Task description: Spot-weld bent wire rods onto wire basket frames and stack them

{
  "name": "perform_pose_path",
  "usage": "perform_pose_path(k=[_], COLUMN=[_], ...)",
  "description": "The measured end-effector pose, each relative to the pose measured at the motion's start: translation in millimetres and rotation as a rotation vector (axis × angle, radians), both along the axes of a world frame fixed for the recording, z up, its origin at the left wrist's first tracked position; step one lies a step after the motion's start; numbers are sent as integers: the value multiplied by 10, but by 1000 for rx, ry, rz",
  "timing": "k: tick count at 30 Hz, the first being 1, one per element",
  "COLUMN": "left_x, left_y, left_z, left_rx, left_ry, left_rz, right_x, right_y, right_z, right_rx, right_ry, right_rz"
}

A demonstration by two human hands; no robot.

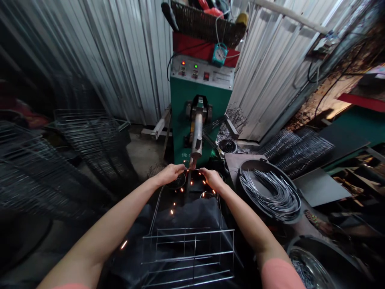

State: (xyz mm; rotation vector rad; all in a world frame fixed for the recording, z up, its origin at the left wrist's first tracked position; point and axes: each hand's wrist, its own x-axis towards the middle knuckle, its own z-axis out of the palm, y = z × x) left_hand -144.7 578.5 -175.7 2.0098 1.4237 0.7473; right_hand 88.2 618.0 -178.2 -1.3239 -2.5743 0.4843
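Observation:
My left hand (171, 175) is closed, its fingertips pinching one end of a short metal wire at the welding machine's tip. On the other side of the tip, my right hand (212, 179) pinches the same wire. Between them, the machine's electrode arm (197, 136) points down and meets the wire. Orange sparks (172, 211) fly out below. A wire rack (195, 232) lies close to my body, with long thin wires running up from it toward both hands. Exactly how the wires join near my fingers is too small to make out.
The green spot welding machine (180, 96) stands ahead with lit lamps. On the right, a round pan (240, 176) holds many bent wires. Blurred wire racks (96, 140) are stacked at left. Another person's foot (319, 222) shows at right. A basket (204, 22) sits on the machine.

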Motion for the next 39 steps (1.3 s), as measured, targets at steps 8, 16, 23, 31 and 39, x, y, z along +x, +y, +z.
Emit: perform_pose_path(k=[8,16,23,31,39], left_x=[-1,17,25,6,-12], left_y=[20,2,3,42,74], left_z=[28,112,129,99,60], left_rx=[-51,-176,-200,-127,-74], left_ry=[30,35,51,92,110], left_rz=[31,51,68,43,53], right_x=[9,-9,-9,-15,-38], right_y=[54,68,83,67,39], right_z=[-8,28,24,36,-12], right_rx=[-18,-66,-79,-90,-60], right_ry=[15,40,44,79,91], right_rz=[-33,-57,-59,-78,-105])
